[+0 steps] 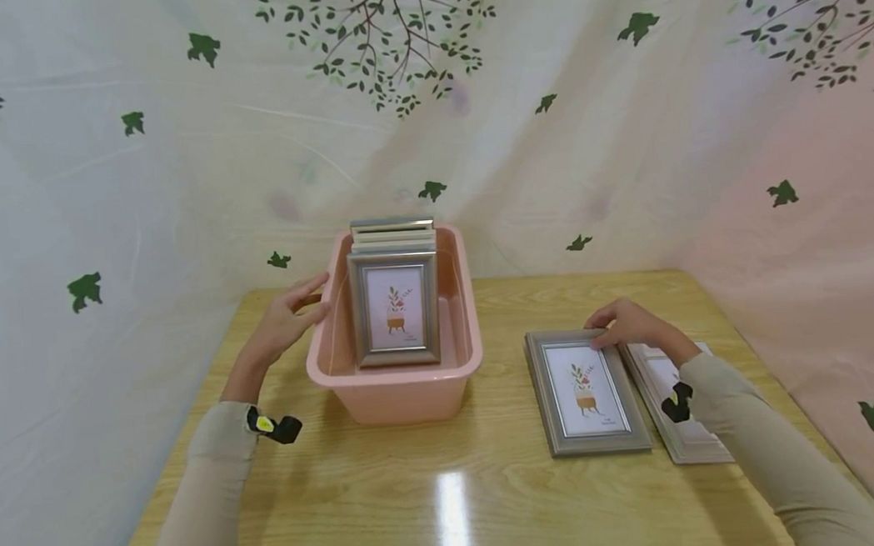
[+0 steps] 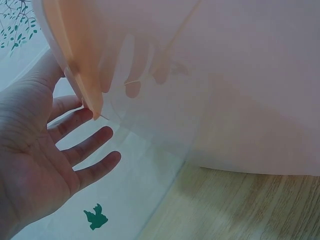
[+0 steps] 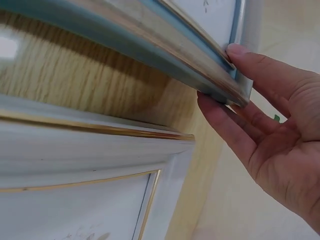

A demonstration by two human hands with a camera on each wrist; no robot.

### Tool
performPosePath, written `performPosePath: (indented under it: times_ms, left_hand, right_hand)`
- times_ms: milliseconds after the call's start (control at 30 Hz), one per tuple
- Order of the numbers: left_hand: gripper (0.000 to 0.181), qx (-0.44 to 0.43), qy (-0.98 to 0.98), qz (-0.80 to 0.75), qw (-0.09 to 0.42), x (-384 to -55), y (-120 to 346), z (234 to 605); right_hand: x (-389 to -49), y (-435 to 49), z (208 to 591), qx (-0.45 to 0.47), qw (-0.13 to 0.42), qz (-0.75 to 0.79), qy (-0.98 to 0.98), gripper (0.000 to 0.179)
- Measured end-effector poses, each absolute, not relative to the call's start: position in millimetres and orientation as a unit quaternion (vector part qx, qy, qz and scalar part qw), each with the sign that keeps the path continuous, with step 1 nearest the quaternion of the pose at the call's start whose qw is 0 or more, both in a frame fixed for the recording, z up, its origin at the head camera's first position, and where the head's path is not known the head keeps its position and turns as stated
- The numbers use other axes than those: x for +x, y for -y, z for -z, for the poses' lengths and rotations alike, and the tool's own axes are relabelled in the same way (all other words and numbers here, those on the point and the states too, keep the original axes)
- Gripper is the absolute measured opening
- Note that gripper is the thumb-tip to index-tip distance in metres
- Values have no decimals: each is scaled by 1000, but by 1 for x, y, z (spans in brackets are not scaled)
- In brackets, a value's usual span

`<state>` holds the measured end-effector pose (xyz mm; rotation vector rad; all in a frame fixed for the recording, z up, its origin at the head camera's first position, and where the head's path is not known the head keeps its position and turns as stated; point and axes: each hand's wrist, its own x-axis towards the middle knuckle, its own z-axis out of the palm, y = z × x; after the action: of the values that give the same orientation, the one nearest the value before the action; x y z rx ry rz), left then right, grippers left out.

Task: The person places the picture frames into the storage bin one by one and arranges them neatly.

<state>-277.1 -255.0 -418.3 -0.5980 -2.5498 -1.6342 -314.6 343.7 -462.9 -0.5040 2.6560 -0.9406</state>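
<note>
My right hand (image 1: pixel 631 326) pinches the top right corner of a silver-grey picture frame (image 1: pixel 585 389) on the table. In the right wrist view, the thumb (image 3: pixel 239 50) lies on the frame's face and the fingers go under its edge. My left hand (image 1: pixel 282 322) is at the left rim of a pink plastic basin (image 1: pixel 400 402); its fingers (image 2: pixel 95 145) are spread and fairly straight, with fingertips right at the rim. Inside the basin a silver-grey picture frame (image 1: pixel 399 357) leans upright, with several more frames (image 1: pixel 393 235) stacked behind it.
A white picture frame (image 3: pixel 90 150) with thin gold lines lies right of the silver-grey one, partly under my right forearm. The wood-grain table (image 1: pixel 390 493) meets a hanging cloth (image 1: pixel 475 162) printed with leaves behind the basin.
</note>
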Motion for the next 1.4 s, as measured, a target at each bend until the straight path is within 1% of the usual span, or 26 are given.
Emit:
performPosePath:
  times_ms: [100,300,467,767,1000,1233,1400]
  left_hand:
    - [58,-189,828,527,27,-278,255,419]
    - [59,-183,833,521,23,-279,255,418]
    - [59,-181,831,526,21,-277,254,417]
    - [60,-170,839,516,15,-270,252,415]
    - [58,-172,836,521,3,-255,243,397]
    - [59,-164,840,517,10,-271,251,415]
    - [59,-169,838,518,18,-275,252,418]
  right_hand:
    - [-317,-347,461,-157,169,349,-909,34]
    - [-321,-353,457,-148,197,381,-891,29]
    - [-320,-355,456,-146,207,393,-884,30]
    - [-316,-362,460,-142,206,413,-876,33]
    - [-315,-366,451,-154,241,451,-845,37]
    - [-318,-368,442,-158,262,470,-828,35]
    - [-318,-369,438,-167,264,479,-820,35]
